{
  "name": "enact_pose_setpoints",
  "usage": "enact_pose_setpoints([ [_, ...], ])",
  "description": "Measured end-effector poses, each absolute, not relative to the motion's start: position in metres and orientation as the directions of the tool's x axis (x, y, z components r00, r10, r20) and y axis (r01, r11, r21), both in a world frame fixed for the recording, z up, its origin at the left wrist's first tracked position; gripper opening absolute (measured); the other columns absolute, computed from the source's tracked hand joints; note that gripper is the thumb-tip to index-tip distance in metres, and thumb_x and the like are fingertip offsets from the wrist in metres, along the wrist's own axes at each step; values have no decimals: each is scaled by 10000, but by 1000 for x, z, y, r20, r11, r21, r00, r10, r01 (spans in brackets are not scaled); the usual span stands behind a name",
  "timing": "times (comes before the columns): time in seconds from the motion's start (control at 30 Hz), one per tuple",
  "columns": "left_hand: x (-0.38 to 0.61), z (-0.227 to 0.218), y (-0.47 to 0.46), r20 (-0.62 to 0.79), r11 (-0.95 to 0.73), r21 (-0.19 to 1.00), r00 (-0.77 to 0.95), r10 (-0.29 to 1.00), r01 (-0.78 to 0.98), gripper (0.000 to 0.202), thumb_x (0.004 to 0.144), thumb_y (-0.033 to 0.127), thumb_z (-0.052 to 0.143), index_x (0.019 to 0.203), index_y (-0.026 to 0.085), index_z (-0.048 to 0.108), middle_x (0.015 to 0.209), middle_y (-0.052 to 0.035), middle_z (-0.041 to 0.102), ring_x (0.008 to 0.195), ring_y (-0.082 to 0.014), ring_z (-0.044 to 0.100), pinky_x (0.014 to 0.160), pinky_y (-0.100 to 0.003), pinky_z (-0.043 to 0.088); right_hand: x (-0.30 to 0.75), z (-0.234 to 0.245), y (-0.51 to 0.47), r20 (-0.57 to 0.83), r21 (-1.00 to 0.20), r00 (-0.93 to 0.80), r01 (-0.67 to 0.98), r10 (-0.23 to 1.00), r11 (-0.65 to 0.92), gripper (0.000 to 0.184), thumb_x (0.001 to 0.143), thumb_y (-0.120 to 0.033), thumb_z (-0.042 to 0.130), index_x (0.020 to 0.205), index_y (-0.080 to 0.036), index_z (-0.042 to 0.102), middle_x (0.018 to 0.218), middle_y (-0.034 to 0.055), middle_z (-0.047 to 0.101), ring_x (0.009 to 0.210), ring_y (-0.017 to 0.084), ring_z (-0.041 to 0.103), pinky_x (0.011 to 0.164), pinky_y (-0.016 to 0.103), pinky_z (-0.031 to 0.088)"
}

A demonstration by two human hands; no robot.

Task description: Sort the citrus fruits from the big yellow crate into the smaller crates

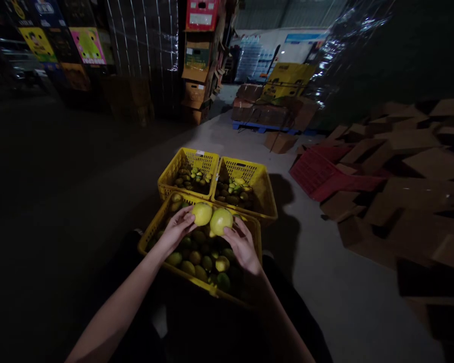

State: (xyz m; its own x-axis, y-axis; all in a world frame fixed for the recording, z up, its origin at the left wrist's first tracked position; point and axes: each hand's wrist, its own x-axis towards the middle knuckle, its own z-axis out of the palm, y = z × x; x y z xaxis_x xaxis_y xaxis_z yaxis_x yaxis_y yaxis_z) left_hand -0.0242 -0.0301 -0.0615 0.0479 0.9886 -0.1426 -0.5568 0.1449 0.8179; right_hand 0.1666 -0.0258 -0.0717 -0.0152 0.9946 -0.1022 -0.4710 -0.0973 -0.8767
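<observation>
My left hand (177, 229) grips a yellow-green citrus fruit (202, 213), held above a yellow plastic crate (151, 233) full of green and yellow fruit. My right hand (242, 245) holds a second yellow-green fruit (221, 221) right beside the first; the two fruits nearly touch. Both hands hover over the near crate, fingers wrapped round their fruit.
Two more yellow crates, the left one (174, 174) and the right one (267, 194), stand just beyond with smaller fruit inside. A red crate (318, 174) and a heap of flattened cardboard boxes (408, 171) lie to the right. Stacked cartons (199, 60) and a loaded pallet (267, 113) stand behind on the concrete floor.
</observation>
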Motion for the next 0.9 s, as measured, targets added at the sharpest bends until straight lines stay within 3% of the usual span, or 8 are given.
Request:
enact_pose_setpoints([
  [0.2, -14, -56, -30, -133, 158, 824, 85, 987, -544, 343, 723, 323, 705, 1036, 195, 651, 1137, -68, 647, 1132, -256, 545, 981, -384, 411, 167, -75, -24, -114, -836, -81, -530, 990, -140, 339, 588, -237, 801, 897, -273, 668, 954, 3, 696, 891, 208, 653, 832, 418, 537],
  [0.3, -8, -56, -31, -91, 117, 872, 76, 993, -476, 383, 705, 307, 716, 1067, 216, 629, 1153, -58, 636, 1138, -247, 538, 985, -377, 404, 166, -74, -25, -94, -831, -144, -534, 985, -157, 308, 636, -265, 770, 928, -252, 674, 1023, 32, 695, 966, 230, 642, 883, 432, 513],
  [0.47, -1, -69, -28, -57, 57, 930, 12, 998, -364, 464, 655, 303, 753, 1073, 187, 589, 1096, -73, 642, 1072, -236, 558, 966, -356, 410, 167, -72, -29, -153, -821, -223, -514, 963, -249, 327, 642, -360, 756, 930, -227, 679, 908, 48, 725, 944, 257, 656, 874, 474, 513],
  [0.6, 1, -76, -26, 8, 9, 964, 62, 998, -265, 510, 652, 344, 756, 1094, 202, 544, 1081, -68, 633, 1015, -233, 571, 917, -355, 439, 169, -72, -32, -141, -873, -240, -427, 961, -234, 418, 648, -431, 744, 999, -220, 658, 999, 75, 707, 965, 273, 648, 836, 477, 531],
  [0.73, -2, -79, -24, 184, -172, 980, 122, 975, -104, 645, 603, 333, 795, 1158, 210, 489, 1169, -82, 565, 1075, -241, 540, 944, -363, 426, 169, -74, -36, 41, -980, -71, -196, 997, 26, 589, 569, -344, 812, 1105, -216, 605, 1126, 82, 656, 1051, 280, 605, 902, 457, 503],
  [0.83, -5, -78, -21, 335, -340, 939, 85, 938, 54, 646, 573, 337, 814, 1142, 205, 537, 1190, -102, 514, 1135, -257, 492, 997, -390, 383, 169, -74, -39, 295, -955, 43, -6, 955, 296, 626, 549, -264, 826, 1123, -203, 582, 1171, 93, 616, 1077, 271, 581, 946, 427, 475],
  [0.9, -5, -75, -21, 380, -383, 916, 51, 924, 117, 643, 542, 346, 830, 1114, 201, 577, 1156, -103, 517, 1127, -260, 488, 1007, -409, 370, 169, -72, -40, 376, -926, 46, 64, 926, 373, 588, 577, -244, 810, 1116, -195, 579, 1170, 101, 604, 1075, 269, 577, 933, 416, 481],
])
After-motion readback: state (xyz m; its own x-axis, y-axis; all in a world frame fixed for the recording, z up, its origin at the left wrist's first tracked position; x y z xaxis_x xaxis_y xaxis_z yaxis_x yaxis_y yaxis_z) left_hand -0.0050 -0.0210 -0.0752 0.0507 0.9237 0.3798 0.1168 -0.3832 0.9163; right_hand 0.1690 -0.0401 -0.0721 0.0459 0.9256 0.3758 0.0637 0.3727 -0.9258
